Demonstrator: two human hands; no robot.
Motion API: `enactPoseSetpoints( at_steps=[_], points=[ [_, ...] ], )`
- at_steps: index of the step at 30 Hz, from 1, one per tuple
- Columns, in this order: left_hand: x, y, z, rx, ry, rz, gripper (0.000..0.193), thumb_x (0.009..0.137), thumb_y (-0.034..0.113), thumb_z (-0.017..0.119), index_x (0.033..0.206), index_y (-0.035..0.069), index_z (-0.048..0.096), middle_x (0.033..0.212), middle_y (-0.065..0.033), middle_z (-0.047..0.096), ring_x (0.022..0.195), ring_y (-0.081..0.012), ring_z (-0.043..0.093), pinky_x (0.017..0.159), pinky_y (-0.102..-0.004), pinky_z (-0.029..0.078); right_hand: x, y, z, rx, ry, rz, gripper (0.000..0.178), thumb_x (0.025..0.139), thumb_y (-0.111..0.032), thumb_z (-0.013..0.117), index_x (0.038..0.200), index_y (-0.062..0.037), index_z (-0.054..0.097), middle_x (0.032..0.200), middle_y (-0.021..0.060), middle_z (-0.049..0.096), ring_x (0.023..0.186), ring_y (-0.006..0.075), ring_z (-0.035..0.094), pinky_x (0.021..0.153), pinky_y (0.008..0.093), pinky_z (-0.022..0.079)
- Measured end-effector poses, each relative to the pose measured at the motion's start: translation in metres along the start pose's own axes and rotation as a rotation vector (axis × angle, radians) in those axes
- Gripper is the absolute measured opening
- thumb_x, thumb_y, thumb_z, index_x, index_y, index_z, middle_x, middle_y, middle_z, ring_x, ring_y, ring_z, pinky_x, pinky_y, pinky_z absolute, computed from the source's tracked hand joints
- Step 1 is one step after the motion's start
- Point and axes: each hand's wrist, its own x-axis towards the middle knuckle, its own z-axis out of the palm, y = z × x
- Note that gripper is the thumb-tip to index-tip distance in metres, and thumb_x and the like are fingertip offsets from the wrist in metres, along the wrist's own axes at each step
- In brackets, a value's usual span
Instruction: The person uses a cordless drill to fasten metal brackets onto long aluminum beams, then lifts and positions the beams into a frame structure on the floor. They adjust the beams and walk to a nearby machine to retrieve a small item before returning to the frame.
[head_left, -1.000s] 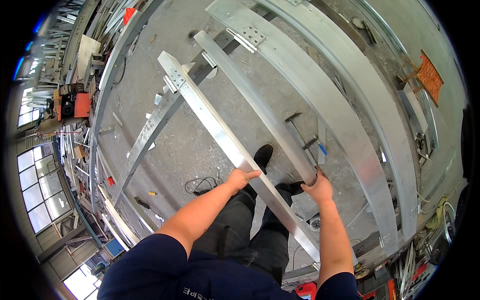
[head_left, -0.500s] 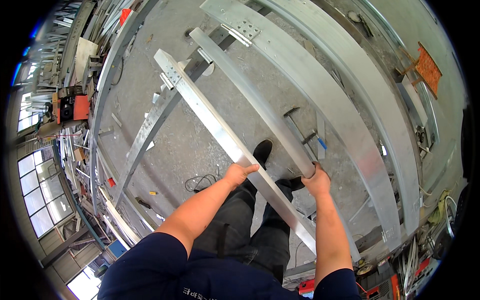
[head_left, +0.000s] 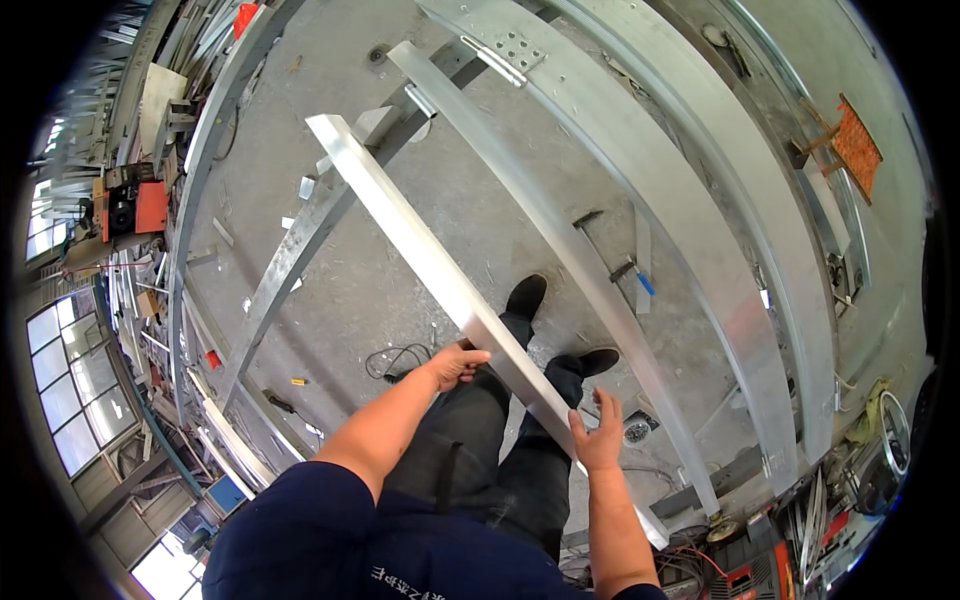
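Observation:
A long silvery metal beam (head_left: 425,262) lies slantwise in front of me, from the upper left to the lower right. My left hand (head_left: 458,366) is closed at the beam's near-left edge, fingers curled and thumb against the metal. Farther down the same beam, my right hand (head_left: 598,437) is open, its fingers spread upward and its thumb by the right edge. Whether that thumb touches the beam is hard to see. To the right runs a narrower metal bar (head_left: 535,215), and beyond it a wide metal beam (head_left: 660,190) with a plate of holes near its far end.
A dark crosswise support beam (head_left: 290,255) passes under the far beam ends. On the concrete floor lie a hammer with a blue handle (head_left: 645,283), another hammer (head_left: 587,219) and a black cable (head_left: 395,360). Metal stock (head_left: 125,290) is piled at the left.
The nearest beam has turned over, so its plate with holes no longer shows. My right hand left the narrower bar and moved down and left to this beam. My left hand shifted slightly lower.

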Motion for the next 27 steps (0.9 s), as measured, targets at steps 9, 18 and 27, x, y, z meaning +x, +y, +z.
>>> enactPoseSetpoints(
  at_steps=[9, 18, 27],
  points=[
    [0.001, -0.005, 0.000, 0.224, 0.464, 0.203, 0.050, 0.083, 0.039, 0.075, 0.109, -0.003, 0.068, 0.106, -0.0122, 0.069, 0.090, -0.0196, 0.065, 0.081, -0.0309, 0.049, 0.041, 0.040, -0.032, -0.282, 0.239, 0.209, 0.095, 0.060, -0.020, 0.088, 0.140, -0.0020, 0.040, 0.134, 0.0281, 0.047, 0.127, 0.0461, 0.042, 0.107, 0.0503, 0.035],
    [-0.009, -0.003, 0.007, 0.565, 0.523, 0.287, 0.062, 0.078, 0.054, 0.073, 0.105, -0.002, 0.070, 0.099, -0.0160, 0.071, 0.091, -0.0241, 0.067, 0.082, -0.0347, 0.051, 0.081, 0.075, -0.059, -0.507, -0.173, 0.335, 0.065, 0.066, -0.017, 0.078, 0.125, -0.0083, 0.053, 0.101, 0.0202, 0.068, 0.098, 0.0399, 0.065, 0.085, 0.0461, 0.052],
    [-0.116, -0.116, -0.042, 0.962, 0.593, 0.186, 0.085, 0.076, 0.071, 0.063, 0.106, -0.008, 0.067, 0.110, -0.0289, 0.065, 0.107, -0.0394, 0.063, 0.091, -0.0442, 0.049, -0.021, -0.004, -0.113, -0.481, -0.202, 0.248, 0.045, 0.059, -0.024, 0.078, 0.094, -0.0021, 0.059, 0.090, 0.0215, 0.068, 0.087, 0.0406, 0.065, 0.075, 0.0450, 0.052]
  ],
)
